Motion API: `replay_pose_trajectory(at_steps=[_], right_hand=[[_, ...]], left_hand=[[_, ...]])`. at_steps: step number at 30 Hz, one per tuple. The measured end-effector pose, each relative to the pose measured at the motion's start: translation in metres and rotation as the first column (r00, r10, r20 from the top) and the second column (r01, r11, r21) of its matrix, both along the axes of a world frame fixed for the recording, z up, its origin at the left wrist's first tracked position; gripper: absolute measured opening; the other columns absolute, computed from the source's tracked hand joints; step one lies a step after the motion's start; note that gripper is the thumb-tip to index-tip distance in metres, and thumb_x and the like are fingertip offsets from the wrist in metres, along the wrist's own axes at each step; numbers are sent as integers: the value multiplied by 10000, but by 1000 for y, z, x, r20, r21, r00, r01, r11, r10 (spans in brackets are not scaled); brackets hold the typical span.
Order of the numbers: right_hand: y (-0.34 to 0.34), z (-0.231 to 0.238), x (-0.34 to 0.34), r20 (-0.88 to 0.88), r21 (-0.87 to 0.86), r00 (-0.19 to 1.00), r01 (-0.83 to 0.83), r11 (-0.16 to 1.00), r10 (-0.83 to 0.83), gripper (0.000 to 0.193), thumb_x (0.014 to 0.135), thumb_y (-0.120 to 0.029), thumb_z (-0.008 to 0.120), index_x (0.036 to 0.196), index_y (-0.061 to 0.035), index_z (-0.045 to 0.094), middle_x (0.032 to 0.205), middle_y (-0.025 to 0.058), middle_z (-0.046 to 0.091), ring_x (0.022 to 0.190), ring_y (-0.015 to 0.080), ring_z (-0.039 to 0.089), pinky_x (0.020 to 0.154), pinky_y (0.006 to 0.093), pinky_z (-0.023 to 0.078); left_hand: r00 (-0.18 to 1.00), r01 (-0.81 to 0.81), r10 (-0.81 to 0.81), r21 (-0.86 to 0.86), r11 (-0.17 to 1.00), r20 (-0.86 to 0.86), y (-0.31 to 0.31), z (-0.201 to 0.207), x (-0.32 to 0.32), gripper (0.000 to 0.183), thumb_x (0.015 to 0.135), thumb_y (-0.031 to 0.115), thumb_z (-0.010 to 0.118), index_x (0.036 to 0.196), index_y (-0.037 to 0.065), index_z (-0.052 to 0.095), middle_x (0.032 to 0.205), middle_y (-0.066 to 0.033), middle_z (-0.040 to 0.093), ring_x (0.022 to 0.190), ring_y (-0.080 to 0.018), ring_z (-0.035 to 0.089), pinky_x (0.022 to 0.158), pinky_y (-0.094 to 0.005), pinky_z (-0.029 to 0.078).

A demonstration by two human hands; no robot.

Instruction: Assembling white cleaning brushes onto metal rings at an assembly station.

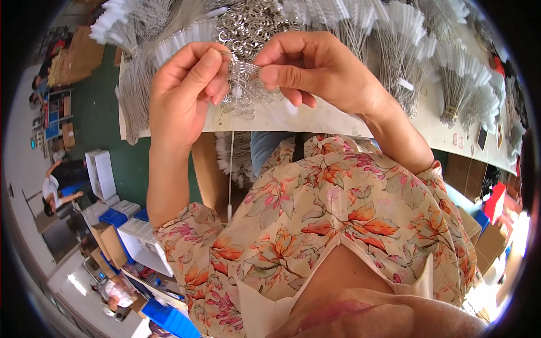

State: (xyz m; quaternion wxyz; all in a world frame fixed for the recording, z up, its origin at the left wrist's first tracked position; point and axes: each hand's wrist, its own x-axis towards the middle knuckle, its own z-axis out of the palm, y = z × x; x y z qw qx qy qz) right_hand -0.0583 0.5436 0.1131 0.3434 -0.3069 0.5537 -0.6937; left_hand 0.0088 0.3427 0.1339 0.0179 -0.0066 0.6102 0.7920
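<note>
My left hand [185, 87] is closed in a pinch above the table's near edge, thumb against forefinger. Facing it, my right hand [318, 67] pinches too, its lower fingers curled. Thin silvery metal wires [243, 68] span the small gap between both sets of fingertips; their exact shape is too fine to make out. Just behind and below the fingers lie shiny metal rings [248, 28], heaped at the back with several loose ones [243, 107] nearer me. A thin pale rod [230, 174] with a white end runs down below the table edge, under my hands.
Bundles of thin wire-stemmed brushes [394, 48] with whitish bristles line the table [338, 115] at back and right. More brushes [135, 104] lie at the left. Below is an open cardboard box [208, 169]. Crates, shelves and other people occupy the room at left.
</note>
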Motion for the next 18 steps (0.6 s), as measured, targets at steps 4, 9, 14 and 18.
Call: replay_pose_trajectory(at_steps=[4, 9, 14, 18], right_hand=[[-16, -2, -1, 46, 42, 998, -41, 998, 39, 183, 860, -166, 614, 960, -14, 624, 736, -3, 604, 556, 36, 512, 450, 186, 385], [-35, -2, 1, 96, -27, 988, -119, 992, 121, 162, 860, -159, 608, 940, -18, 626, 722, -10, 592, 556, 39, 510, 443, 189, 377], [-56, -18, 4, 280, -116, 941, -164, 980, 191, 185, 883, -189, 592, 970, -25, 599, 731, -3, 561, 534, 26, 459, 399, 164, 300], [-53, -9, -16, 234, -71, 957, -162, 984, 174, 168, 876, -162, 576, 940, -13, 617, 738, 15, 586, 539, 48, 468, 432, 178, 340]], left_hand=[[1000, -9, -1, -358, 934, -27, -10, 9, 10, 168, 905, 115, 541, 1037, 29, 598, 727, 5, 543, 539, -37, 401, 490, -188, 333], [993, -94, 22, -677, 730, -114, -27, 11, 19, 160, 896, 119, 553, 1016, 33, 614, 683, 24, 513, 541, -23, 386, 478, -179, 312], [990, -33, 24, 67, 997, 139, -52, -3, 7, 184, 888, 130, 559, 1014, 2, 601, 706, 9, 494, 534, -28, 382, 476, -182, 316], [999, 35, -23, -423, 906, 33, -47, 9, 9, 179, 904, 134, 542, 1010, -3, 586, 754, 15, 518, 557, -35, 385, 476, -184, 307]])
